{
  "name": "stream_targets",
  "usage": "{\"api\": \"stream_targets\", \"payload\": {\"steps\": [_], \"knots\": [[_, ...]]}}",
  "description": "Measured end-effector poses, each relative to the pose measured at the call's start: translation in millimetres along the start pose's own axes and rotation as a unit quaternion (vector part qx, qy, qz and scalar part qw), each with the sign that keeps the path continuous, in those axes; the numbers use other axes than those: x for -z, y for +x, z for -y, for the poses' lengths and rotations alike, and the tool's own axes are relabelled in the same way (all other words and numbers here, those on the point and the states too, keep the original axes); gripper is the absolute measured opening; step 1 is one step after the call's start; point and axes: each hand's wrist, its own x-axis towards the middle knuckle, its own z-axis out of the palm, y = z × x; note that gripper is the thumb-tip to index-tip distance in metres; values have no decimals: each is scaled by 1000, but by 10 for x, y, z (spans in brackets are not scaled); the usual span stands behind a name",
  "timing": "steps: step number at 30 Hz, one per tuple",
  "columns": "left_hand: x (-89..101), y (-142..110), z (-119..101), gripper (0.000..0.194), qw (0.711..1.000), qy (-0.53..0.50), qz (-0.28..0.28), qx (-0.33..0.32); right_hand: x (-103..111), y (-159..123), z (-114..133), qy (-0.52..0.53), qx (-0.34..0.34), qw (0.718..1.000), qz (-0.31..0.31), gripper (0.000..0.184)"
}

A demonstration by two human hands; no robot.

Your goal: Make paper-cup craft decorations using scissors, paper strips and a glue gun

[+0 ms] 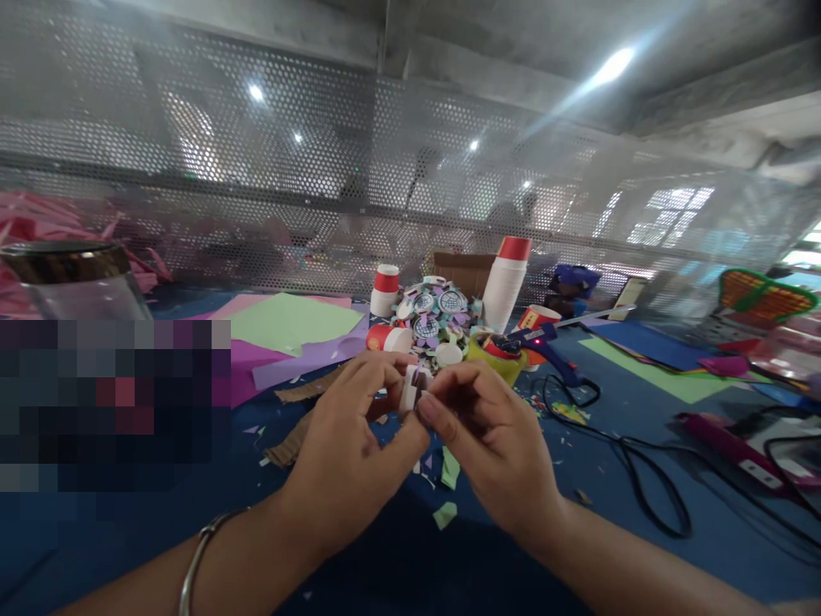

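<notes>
Between my hands, in the middle of the head view, is a small white paper cup piece [409, 389] with a bit of purple paper on it. My left hand [350, 441] pinches it from the left with curled fingers. From the right, my right hand [497, 432] presses thumb and fingertips together at its edge. Just beyond is a pile of small paper turtles [440, 312] made of white discs with coloured paper limbs. A red and white paper cup [389, 340] lies on its side left of the pile.
A tall stack of paper cups [505, 287] stands behind. The blue glue gun [552, 349] rests by a yellow bowl [506, 364], its black cord [641, 479] looping right. Coloured paper sheets [288, 323] and corrugated cardboard strips [292, 438] lie left. Green paper scraps [445, 514] are nearer me.
</notes>
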Motion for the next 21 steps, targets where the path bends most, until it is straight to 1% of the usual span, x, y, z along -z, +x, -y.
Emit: {"api": "stream_targets", "payload": {"steps": [6, 13, 17, 21], "knots": [[3, 31, -25, 18, 1000, -16, 14, 13, 14, 14, -35, -4, -14, 1000, 10, 5], [0, 25, -12, 14, 999, -12, 40, 17, 12, 20, -60, 4, -20, 1000, 4, 6], [-11, 33, -13, 10, 999, -4, 34, 17, 24, 19, -63, 12, -23, 1000, 8, 7], [4, 37, -13, 9, 999, 28, 27, 13, 32, 17, -65, -10, -19, 1000, 14, 3]]}}
